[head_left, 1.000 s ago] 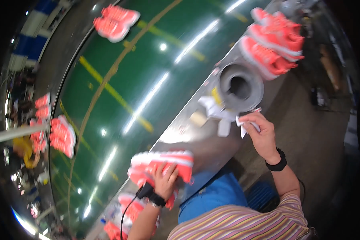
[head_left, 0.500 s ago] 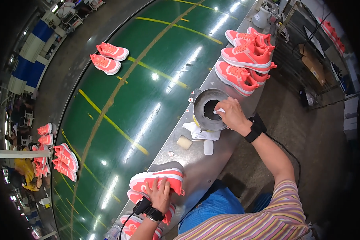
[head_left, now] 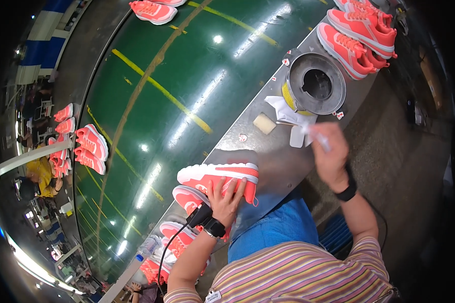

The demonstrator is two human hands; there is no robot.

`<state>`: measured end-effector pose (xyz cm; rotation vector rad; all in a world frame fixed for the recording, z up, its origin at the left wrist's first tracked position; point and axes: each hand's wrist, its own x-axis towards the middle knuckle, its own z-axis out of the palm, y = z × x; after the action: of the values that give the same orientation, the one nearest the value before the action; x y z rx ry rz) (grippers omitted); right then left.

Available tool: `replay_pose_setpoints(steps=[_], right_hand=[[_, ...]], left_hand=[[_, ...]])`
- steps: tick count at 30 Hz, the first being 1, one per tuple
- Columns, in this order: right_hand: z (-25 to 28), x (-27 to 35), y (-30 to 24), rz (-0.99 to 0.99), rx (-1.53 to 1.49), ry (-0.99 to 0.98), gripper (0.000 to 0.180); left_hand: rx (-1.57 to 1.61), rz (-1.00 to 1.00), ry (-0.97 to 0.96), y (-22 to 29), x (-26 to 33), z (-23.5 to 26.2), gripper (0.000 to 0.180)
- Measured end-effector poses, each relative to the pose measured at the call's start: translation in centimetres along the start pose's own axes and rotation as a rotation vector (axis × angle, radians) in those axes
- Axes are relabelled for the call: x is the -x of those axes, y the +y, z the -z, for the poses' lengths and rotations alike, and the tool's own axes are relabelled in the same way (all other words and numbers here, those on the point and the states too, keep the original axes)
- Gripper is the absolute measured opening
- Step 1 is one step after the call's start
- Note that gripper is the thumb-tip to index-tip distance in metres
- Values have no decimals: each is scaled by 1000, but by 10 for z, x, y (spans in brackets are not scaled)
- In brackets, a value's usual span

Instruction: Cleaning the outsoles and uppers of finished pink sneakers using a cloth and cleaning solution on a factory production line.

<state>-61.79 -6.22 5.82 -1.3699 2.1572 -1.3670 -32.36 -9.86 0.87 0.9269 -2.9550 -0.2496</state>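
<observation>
A coral sneaker (head_left: 215, 175) with a white sole is tilted on its side, sole edge away from me. My left hand (head_left: 225, 201) holds it by the upper, fingers spread over its side. Another coral sneaker (head_left: 187, 198) lies partly beneath it. My right hand (head_left: 332, 156), smeared by motion, is closed on a small white wad (head_left: 319, 138), perhaps cloth or tissue. Just beyond that hand stands a round grey metal pot (head_left: 333, 101) with a dark hole in its lid and a yellow side. White cloth (head_left: 279, 107), a cream sponge block (head_left: 264, 123) and a white rounded piece (head_left: 297, 136) lie beside it.
Coral sneakers (head_left: 345, 50) are piled at the far right of the metal ledge (head_left: 283, 169), and more sneakers (head_left: 177, 240) sit near my left forearm. The green conveyor belt (head_left: 151, 121) carries further pairs. A black cable (head_left: 166, 252) runs along my left arm.
My right hand has come away from the pot's opening toward me with the white wad. My left hand stays on the tilted sneaker. The whole view has shifted.
</observation>
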Motion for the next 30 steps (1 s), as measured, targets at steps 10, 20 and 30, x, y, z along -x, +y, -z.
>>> replay_pose_setpoints(steps=[10, 20, 30], right_hand=[[-123, 52, -8, -13, -393, -525, 15], [-131, 33, 1, 68, -395, -737, 7], [-75, 54, 14, -183, -137, -614, 8]], left_hand=[[24, -2, 20, 2, 7, -2, 57], [55, 13, 61, 2, 14, -11, 55], [134, -18, 6, -13, -10, 14, 54]])
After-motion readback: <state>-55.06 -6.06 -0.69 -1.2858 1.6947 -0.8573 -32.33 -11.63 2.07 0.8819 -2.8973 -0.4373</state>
